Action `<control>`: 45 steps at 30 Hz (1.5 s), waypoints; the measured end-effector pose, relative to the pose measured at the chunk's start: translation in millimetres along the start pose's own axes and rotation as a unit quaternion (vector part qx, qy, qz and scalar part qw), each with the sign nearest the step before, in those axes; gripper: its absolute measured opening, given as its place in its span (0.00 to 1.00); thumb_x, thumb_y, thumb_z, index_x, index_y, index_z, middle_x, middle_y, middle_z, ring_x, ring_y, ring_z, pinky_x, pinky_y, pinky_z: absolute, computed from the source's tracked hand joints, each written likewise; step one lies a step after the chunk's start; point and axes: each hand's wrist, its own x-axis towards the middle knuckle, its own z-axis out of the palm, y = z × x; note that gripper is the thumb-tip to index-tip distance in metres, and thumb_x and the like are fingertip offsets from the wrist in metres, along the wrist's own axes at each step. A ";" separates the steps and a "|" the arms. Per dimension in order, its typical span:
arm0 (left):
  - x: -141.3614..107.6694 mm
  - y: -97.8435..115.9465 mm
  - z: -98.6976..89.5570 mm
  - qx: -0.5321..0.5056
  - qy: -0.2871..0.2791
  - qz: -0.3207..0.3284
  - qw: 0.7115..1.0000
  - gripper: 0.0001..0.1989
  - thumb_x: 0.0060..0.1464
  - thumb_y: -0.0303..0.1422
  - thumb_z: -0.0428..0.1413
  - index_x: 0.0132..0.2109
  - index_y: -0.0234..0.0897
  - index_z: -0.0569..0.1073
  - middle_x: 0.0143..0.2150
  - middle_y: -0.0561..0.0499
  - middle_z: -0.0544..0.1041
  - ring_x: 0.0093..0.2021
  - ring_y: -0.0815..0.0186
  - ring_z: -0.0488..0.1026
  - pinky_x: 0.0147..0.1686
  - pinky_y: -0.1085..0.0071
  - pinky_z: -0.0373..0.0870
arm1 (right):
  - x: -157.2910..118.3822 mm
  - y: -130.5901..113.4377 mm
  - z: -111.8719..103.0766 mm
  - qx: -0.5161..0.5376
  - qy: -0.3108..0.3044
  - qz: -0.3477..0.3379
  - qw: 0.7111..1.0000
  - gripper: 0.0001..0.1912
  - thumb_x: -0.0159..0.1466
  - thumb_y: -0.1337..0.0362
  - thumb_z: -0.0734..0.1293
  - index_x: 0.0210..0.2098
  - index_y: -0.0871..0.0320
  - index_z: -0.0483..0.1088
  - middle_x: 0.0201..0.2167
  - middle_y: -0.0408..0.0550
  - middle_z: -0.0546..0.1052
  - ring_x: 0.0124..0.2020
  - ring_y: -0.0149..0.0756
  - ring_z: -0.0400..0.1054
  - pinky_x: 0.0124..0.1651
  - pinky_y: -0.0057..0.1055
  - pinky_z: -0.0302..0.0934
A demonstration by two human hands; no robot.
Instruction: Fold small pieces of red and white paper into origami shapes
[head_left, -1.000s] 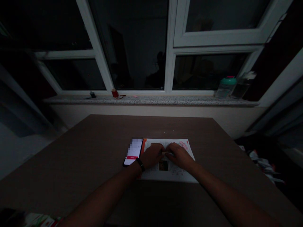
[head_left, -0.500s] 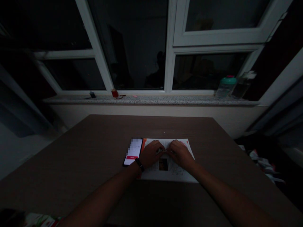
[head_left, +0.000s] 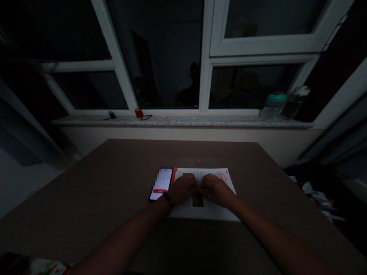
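A printed booklet [head_left: 219, 214] with an orange left edge lies on the brown table [head_left: 114, 172]. Over its middle, my left hand [head_left: 185, 188] and my right hand [head_left: 218, 190] meet at the fingertips. Both hands have curled, pinching fingers around something small and thin that I cannot make out in the dim light. A dark picture [head_left: 197, 200] on the page shows just below the fingers. Beside the booklet's left edge lies a phone [head_left: 162, 184] with its screen lit. Near the page's upper right corner is a pink item or print [head_left: 222, 176].
Behind the table runs a speckled windowsill [head_left: 183, 121]. It holds a small red jar [head_left: 138, 113], a small dark bottle [head_left: 111, 114], a teal-lidded container [head_left: 274, 105] and a clear bottle [head_left: 294, 102]. Cluttered items [head_left: 321, 200] sit beyond the table's right edge.
Both hands have shifted slightly toward me, their fingertips lower over the page. More of the pink area at the upper right now shows.
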 end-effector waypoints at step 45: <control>-2.7 -0.9 5.1 -0.075 0.006 -0.019 0.997 0.19 0.58 0.33 0.60 0.55 0.40 0.67 0.50 0.49 0.69 0.42 0.64 0.69 0.43 0.67 0.66 | 4.2 4.6 2.9 -0.019 0.038 0.047 0.998 0.04 0.66 0.65 0.66 0.35 0.57 0.73 0.36 0.47 0.73 0.42 0.38 0.66 0.45 0.34 0.55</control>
